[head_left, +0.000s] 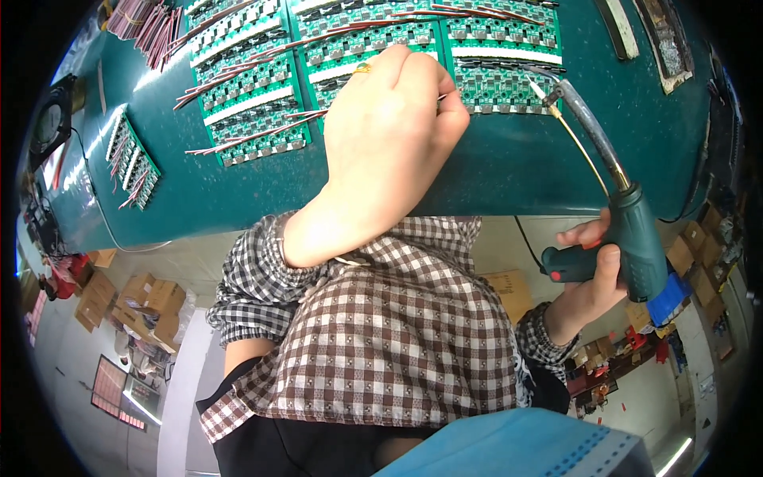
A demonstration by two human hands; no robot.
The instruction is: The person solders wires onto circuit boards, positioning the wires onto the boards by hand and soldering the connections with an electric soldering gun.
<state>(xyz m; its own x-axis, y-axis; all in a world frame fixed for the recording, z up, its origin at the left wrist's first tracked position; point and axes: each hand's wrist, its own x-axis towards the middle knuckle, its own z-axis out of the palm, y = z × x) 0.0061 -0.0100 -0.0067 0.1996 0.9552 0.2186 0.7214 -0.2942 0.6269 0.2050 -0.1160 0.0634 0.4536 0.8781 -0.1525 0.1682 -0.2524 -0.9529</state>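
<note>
Green soldering gun (632,211) slants up-left, right hand (592,292) clasping; left hand (391,119) curled, contents hidden.

We have three board panels (342,49) on the table (509,175), the left hand (385,127) over the middle one. From them, we find a wire bundle (151,32) at nine o'clock, a separate panel (131,163) at eight, cartons (165,298) at seven, and a soldering gun (638,238) in the right hand (602,288) at four.

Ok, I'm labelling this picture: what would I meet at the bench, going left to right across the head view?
Black fan-like device → small circuit board → left column of circuit boards → left hand → right column of circuit boards → green soldering gun.
</note>
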